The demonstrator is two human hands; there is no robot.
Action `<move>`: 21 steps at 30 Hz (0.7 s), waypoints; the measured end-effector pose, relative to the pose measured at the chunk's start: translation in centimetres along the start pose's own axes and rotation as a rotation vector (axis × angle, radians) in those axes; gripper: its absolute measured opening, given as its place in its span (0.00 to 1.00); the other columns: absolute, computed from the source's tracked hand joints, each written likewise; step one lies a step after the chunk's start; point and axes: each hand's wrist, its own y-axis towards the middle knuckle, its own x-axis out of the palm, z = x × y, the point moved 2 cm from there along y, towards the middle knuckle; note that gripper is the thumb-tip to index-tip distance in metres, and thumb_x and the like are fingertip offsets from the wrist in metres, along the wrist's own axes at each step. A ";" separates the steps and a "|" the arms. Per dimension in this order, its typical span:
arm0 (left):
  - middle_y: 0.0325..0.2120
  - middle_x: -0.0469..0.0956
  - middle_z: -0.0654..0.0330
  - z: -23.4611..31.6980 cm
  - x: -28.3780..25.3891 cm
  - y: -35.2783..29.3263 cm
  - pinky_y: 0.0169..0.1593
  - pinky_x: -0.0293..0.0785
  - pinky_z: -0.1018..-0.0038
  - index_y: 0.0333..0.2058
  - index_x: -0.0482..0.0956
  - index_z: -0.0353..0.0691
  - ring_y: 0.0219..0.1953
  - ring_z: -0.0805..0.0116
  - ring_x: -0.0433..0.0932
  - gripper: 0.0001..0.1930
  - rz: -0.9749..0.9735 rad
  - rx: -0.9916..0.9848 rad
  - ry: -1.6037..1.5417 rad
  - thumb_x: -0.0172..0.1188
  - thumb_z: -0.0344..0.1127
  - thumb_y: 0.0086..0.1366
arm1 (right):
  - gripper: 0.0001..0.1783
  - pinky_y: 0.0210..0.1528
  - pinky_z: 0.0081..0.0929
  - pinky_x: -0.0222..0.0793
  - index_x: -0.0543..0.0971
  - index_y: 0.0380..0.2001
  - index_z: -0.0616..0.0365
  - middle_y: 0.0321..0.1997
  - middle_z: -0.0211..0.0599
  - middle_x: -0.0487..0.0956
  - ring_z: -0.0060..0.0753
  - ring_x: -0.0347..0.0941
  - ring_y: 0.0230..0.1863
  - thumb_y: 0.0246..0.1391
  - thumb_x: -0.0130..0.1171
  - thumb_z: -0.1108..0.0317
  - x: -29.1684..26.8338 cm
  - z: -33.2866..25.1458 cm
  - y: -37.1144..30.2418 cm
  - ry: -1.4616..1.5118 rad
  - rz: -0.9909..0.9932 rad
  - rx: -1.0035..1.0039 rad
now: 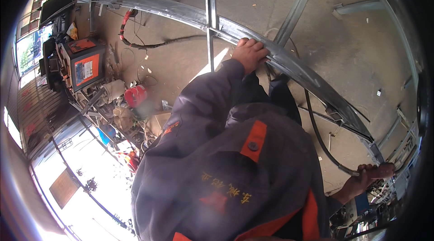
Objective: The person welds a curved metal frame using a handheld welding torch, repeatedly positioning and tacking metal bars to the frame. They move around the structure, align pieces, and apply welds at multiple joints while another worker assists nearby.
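A long curved frame of grey metal channel arcs from the upper left to the lower right. My left hand is closed over its near edge, close to where a crossbar joins it. Out at the lower right, my right hand is wrapped around a welding torch with a reddish-brown body. A dark torch cable with a ribbed sleeve runs from that hand and back under the frame. The torch's tip is hard to make out beside the frame's lower end.
Straight metal bars cross the frame. An orange and grey machine stands at the left, with a red bucket and scrap near it. Another cable, partly wrapped in red, lies on the concrete floor.
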 end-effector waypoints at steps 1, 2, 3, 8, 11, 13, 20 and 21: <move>0.40 0.77 0.67 0.0 0.1 -0.1 0.56 0.66 0.62 0.40 0.83 0.54 0.48 0.63 0.74 0.12 0.005 -0.006 -0.001 0.68 0.49 0.61 | 0.29 0.45 0.30 0.64 0.67 0.61 0.63 0.44 0.37 0.74 0.28 0.68 0.39 0.55 0.57 0.72 1.2 -0.5 -0.4 0.071 -0.079 -0.014; 0.39 0.76 0.67 0.0 0.2 -0.2 0.56 0.66 0.62 0.40 0.83 0.54 0.48 0.63 0.74 0.12 0.018 -0.007 0.001 0.68 0.48 0.60 | 0.31 0.44 0.29 0.66 0.66 0.62 0.63 0.46 0.39 0.75 0.29 0.70 0.39 0.54 0.58 0.73 2.5 -0.8 -0.8 0.059 -0.138 0.037; 0.39 0.76 0.67 -0.1 0.3 -0.2 0.56 0.66 0.62 0.40 0.82 0.54 0.48 0.64 0.74 0.12 0.027 -0.007 -0.006 0.69 0.48 0.60 | 0.32 0.43 0.29 0.67 0.65 0.63 0.63 0.46 0.39 0.76 0.28 0.71 0.38 0.55 0.62 0.73 4.2 -0.5 -1.5 0.120 -0.227 0.038; 0.38 0.77 0.68 -0.4 0.2 -0.4 0.54 0.68 0.60 0.39 0.83 0.54 0.46 0.62 0.76 0.12 0.063 0.008 -0.027 0.69 0.49 0.60 | 0.33 0.30 0.23 0.68 0.75 0.50 0.66 0.36 0.38 0.79 0.24 0.75 0.27 0.65 0.65 0.42 13.9 -1.0 -3.5 0.153 -0.784 0.084; 0.38 0.76 0.68 -0.3 0.1 -0.5 0.56 0.67 0.62 0.39 0.82 0.54 0.47 0.64 0.74 0.12 0.081 0.013 -0.020 0.70 0.47 0.58 | 0.60 0.32 0.23 0.74 0.54 0.75 0.66 0.38 0.41 0.79 0.27 0.77 0.27 0.60 0.57 0.25 19.7 -2.3 -5.7 0.137 -0.795 0.121; 0.38 0.76 0.68 -0.3 0.1 -0.5 0.56 0.66 0.62 0.39 0.82 0.54 0.47 0.64 0.74 0.12 0.088 0.007 -0.025 0.69 0.47 0.59 | 0.68 0.32 0.24 0.76 0.36 0.80 0.58 0.41 0.45 0.79 0.29 0.79 0.30 0.58 0.57 0.23 24.0 -3.4 -6.6 0.319 -0.983 0.196; 0.39 0.76 0.68 -0.2 0.1 -0.5 0.57 0.66 0.62 0.40 0.82 0.54 0.48 0.65 0.74 0.11 0.048 -0.022 -0.034 0.68 0.46 0.60 | 0.53 0.39 0.25 0.74 0.71 0.58 0.67 0.38 0.42 0.81 0.31 0.81 0.35 0.60 0.49 0.20 31.9 -4.9 -8.8 0.312 -1.316 0.358; 0.39 0.76 0.69 -0.2 0.1 -0.6 0.57 0.66 0.62 0.40 0.82 0.54 0.48 0.65 0.74 0.11 0.054 -0.021 -0.035 0.68 0.47 0.60 | 0.52 0.39 0.25 0.74 0.74 0.54 0.67 0.37 0.42 0.81 0.31 0.81 0.35 0.61 0.49 0.20 32.6 -4.7 -8.9 0.296 -1.372 0.379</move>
